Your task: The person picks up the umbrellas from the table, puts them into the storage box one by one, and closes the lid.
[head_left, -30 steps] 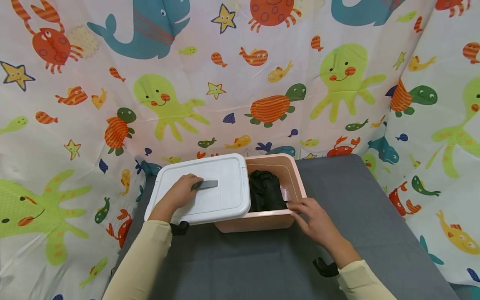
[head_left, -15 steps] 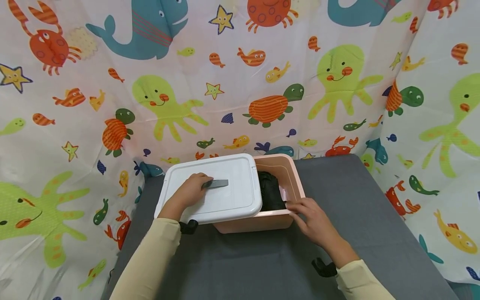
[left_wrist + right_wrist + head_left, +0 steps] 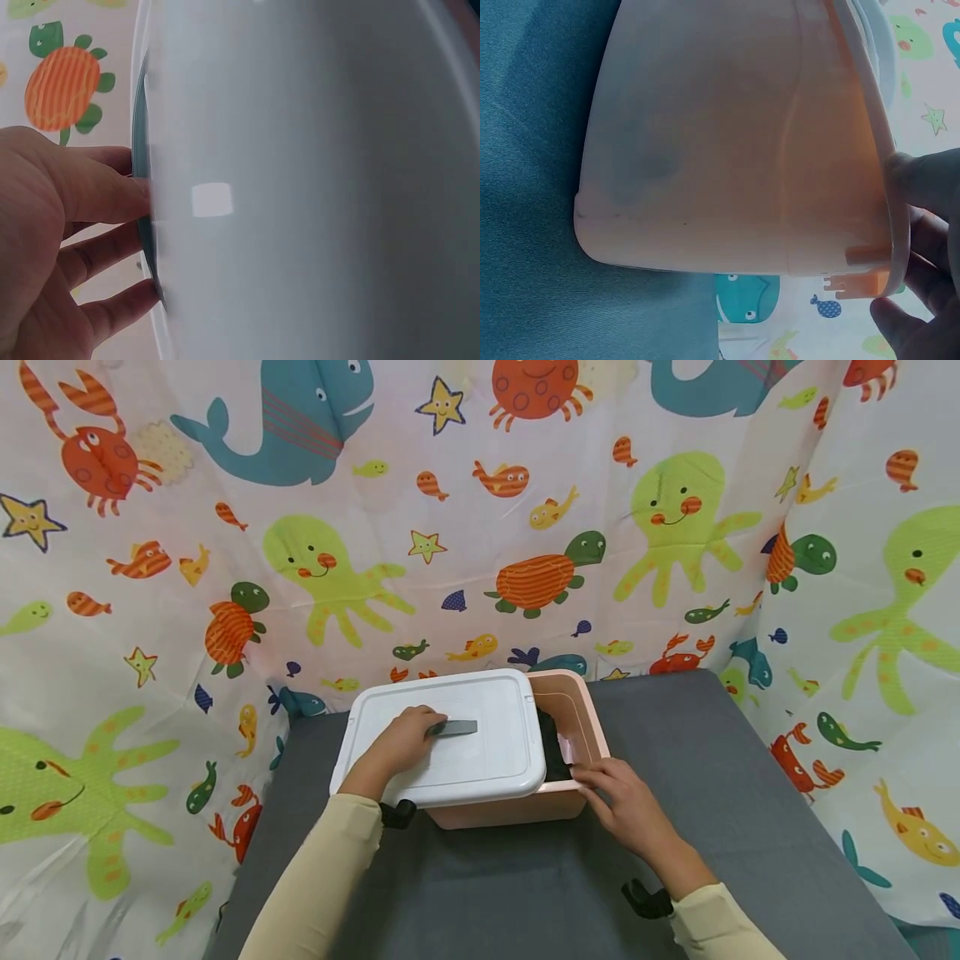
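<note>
A pink plastic box [image 3: 581, 706] stands on the grey table. A white lid [image 3: 465, 764] lies across most of its top, leaving a strip open at the right. My left hand [image 3: 405, 742] grips the lid's grey handle [image 3: 459, 727]; in the left wrist view its fingers [image 3: 97, 225] curl against that handle [image 3: 142, 225] on the lid [image 3: 315, 187]. Something black [image 3: 553, 753] shows inside the uncovered strip. My right hand [image 3: 611, 789] holds the box's near right rim; the right wrist view shows the fingers [image 3: 922, 202] over the rim of the pink wall [image 3: 727, 150].
The grey table [image 3: 712, 760] stretches around the box to the right and front. A curtain printed with sea animals [image 3: 480, 527] hangs close behind and on both sides, right up to the table's edges.
My left hand has slid the white lid to the right over the box, so less of the black contents shows. The right hand has stayed on the rim.
</note>
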The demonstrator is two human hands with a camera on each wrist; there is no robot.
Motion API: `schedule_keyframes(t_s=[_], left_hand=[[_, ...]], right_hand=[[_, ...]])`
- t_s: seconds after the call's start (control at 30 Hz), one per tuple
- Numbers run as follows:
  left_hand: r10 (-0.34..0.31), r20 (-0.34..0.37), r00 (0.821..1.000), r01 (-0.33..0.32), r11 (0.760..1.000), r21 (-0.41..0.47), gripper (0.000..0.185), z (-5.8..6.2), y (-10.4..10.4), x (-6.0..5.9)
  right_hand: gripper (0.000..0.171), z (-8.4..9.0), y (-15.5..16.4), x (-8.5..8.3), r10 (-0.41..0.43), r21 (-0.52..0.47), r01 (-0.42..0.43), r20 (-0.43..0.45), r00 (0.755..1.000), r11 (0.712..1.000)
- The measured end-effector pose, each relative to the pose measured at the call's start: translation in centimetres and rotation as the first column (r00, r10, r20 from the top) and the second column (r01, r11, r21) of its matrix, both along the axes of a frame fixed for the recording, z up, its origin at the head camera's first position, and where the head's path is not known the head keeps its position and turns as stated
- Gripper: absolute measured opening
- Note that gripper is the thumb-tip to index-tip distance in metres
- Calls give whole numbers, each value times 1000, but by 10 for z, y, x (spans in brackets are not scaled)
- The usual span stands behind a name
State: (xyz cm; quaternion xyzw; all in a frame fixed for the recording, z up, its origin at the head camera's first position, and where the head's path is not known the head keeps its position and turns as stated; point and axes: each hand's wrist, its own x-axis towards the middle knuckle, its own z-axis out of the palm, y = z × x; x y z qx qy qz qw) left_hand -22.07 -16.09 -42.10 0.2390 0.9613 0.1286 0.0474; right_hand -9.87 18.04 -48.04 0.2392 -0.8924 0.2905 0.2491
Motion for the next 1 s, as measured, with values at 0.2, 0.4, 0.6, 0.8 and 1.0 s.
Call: schedule_keyframes(t_s=[0.2,0.4,0.6,0.8,1.0], left_hand=[[-6,5,1000,6,1000,-21,41,0,11,1],[-6,19,1000,6,1000,-21,42,2,21,2],[-10,10,1000,10,1000,-14,43,0,33,1],[-17,-5,1000,17,1000,-13,43,-2,45,1],[-21,-5,1000,21,1000,-4,42,-2,56,1]], right_hand=[[30,-3,3,2,1,-8,-1,-8,1000,1000],[35,-7,6,4,-1,-30,0,-37,999,1000],[45,-11,5,7,-35,-60,33,-25,999,998],[54,-12,3,9,-61,-84,59,-16,998,995],[61,-12,3,11,-66,-58,66,-2,998,996]])
